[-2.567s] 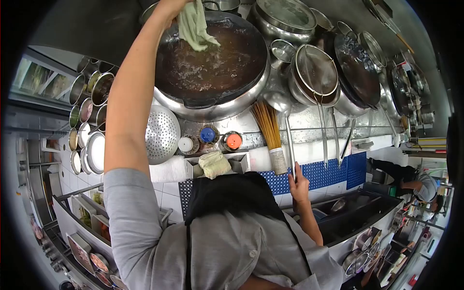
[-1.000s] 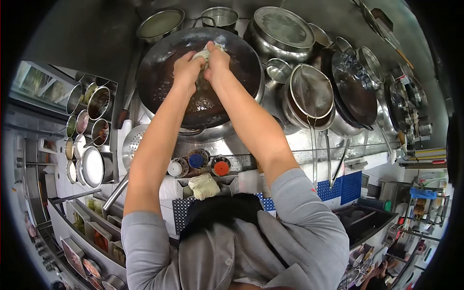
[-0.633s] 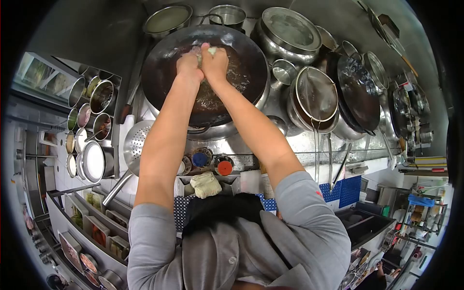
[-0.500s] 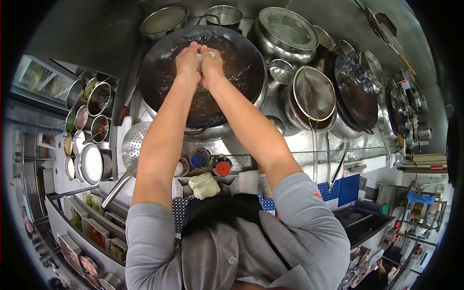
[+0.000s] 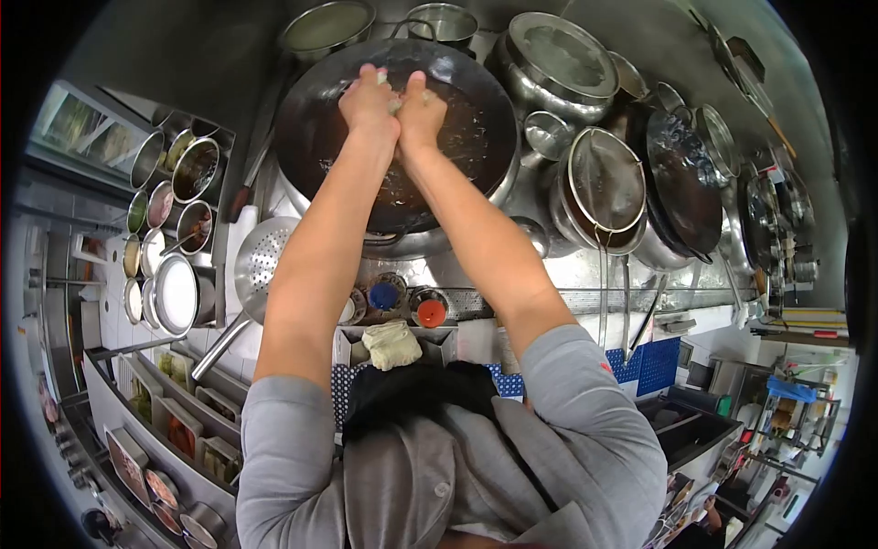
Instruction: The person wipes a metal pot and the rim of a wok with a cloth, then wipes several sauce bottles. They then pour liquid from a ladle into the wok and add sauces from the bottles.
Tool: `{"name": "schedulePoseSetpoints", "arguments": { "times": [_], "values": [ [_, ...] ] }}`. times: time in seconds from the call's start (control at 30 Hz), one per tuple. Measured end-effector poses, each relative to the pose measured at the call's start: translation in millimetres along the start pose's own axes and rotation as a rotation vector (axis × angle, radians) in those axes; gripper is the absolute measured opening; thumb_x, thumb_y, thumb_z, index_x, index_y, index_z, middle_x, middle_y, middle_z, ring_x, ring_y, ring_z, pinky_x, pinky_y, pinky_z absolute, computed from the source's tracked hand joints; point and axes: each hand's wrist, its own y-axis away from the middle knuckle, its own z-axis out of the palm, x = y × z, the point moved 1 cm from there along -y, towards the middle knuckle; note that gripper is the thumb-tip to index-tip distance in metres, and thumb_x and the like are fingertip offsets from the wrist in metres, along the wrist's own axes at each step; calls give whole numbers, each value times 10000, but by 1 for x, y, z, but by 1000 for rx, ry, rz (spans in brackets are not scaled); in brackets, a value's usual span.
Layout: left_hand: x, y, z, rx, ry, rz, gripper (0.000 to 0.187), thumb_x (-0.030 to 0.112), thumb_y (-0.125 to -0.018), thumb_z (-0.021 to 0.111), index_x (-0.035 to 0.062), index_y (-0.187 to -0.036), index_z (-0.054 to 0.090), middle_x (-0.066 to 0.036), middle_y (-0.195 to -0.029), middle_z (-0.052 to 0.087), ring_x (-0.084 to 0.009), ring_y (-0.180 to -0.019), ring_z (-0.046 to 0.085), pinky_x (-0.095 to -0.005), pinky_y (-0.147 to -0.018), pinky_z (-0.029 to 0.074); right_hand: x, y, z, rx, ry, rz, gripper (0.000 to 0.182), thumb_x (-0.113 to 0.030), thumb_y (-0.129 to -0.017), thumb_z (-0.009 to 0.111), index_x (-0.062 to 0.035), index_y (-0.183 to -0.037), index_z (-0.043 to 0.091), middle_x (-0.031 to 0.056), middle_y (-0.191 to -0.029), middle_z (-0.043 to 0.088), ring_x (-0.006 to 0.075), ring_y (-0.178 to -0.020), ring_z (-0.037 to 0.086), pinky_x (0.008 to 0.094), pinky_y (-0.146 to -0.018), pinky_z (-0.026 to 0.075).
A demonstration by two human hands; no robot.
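Note:
Over the big dark wok (image 5: 306, 151), which holds bubbling liquid, my left hand (image 5: 369, 102) and my right hand (image 5: 422, 114) are side by side, wrists almost touching. Both are closed in fists round a pale cloth (image 5: 395, 103), bunched up and mostly hidden by the fingers. Only small whitish bits of it show between and above the hands. Below my forearms a folded off-white cloth (image 5: 391, 345) lies on a metal box at the counter's front edge.
A perforated ladle (image 5: 265, 261) rests left of the wok. At right are a strainer on a pot (image 5: 606, 178), a lidded pot (image 5: 562, 57) and another wok (image 5: 681, 183). Several seasoning pots (image 5: 183, 293) stand at left. Jars with blue (image 5: 383, 295) and red (image 5: 431, 313) tops sit near the front.
My fists have turned and moved slightly apart at the fingers, with the pale cloth still between them. The whole view has shifted a little, so the wok appears farther right.

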Motion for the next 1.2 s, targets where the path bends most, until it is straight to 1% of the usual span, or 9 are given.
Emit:
{"name": "schedulePoseSetpoints", "arguments": {
  "times": [0.17, 0.27, 0.3, 0.4, 0.57, 0.63, 0.73, 0.8, 1.2],
  "values": [
    [15, 19, 9, -357, -409, 140, 286, 260, -954, 676, 0, -845, 627, -57, -846, 567, -169, -710, 600, -322, -583, 487, -22, -12, 7, -87, -398, 387, 415, -357, -1051, 473, -1, -880, 604, 97, -752, 620, 228, -681, 616, 391, -566, 502],
    [-2, -17, -10, -317, -952, 855, 313, 312, -977, 632, 3, -958, 674, -102, -1001, 589, -200, -853, 630, -339, -653, 533, -48, -26, -2, -141, -145, 377, 344, -317, -1046, 487, -26, -932, 631, 65, -816, 638, 203, -796, 640, 397, -592, 511],
    [7, 1, -10, -185, -1151, 816, 277, 291, -999, 580, 69, -1134, 677, -137, -1160, 566, -248, -1058, 602, -386, -784, 561, -40, -39, 0, -156, -32, 80, 336, -307, -1029, 524, -24, -882, 628, 86, -817, 645, 222, -792, 640, 391, -611, 502],
    [33, 32, 5, -195, -449, -264, 263, 205, -1005, 536, 84, -1217, 636, -137, -1188, 573, -269, -1089, 600, -431, -857, 558, -45, -26, 1, -247, 290, -664, 320, -282, -983, 597, -13, -810, 622, 148, -817, 647, 283, -768, 630, 394, -661, 481],
    [14, -48, -14, -287, -78, -234, 154, 49, -986, 438, 7, -1051, 571, -157, -978, 613, -283, -832, 636, -447, -727, 583, -29, 7, -2, -241, 361, -918, 331, -310, -943, 602, -21, -784, 582, 180, -800, 587, 401, -817, 553, 482, -721, 437],
    [11, -16, 3, -7, 226, -223, 114, 55, -982, 479, -2, -996, 577, -162, -901, 637, -320, -780, 639, -456, -734, 583, -6, 2, -5, -198, 189, -775, 384, -353, -961, 582, -13, -797, 654, 198, -811, 647, 402, -787, 605, 483, -726, 478],
    [24, 30, 17, 103, 77, -88, 246, 225, -1010, 547, 11, -894, 579, -32, -634, 419, -198, -513, 443, -350, -462, 418, -10, 14, -2, -175, -170, -154, 547, -433, -1032, 518, 26, -755, 624, 59, -749, 660, 148, -714, 613, 303, -682, 519],
    [28, 44, 26, 167, 120, -53, 342, 326, -996, 582, 29, -829, 562, -4, -549, 379, -176, -431, 391, -335, -423, 371, -13, 18, -3, -132, -278, -30, 519, -434, -1041, 500, -7, -756, 579, 70, -750, 639, 174, -712, 617, 315, -674, 517],
    [33, 64, 33, -666, -713, 985, 454, 350, -908, 657, 32, -587, 621, -82, -514, 553, -183, -476, 531, -363, -493, 405, -43, -64, 4, -716, -256, 513, 463, -455, -1000, 536, -48, -815, 656, 80, -806, 680, 226, -767, 655, 393, -731, 538]
  ]
}}
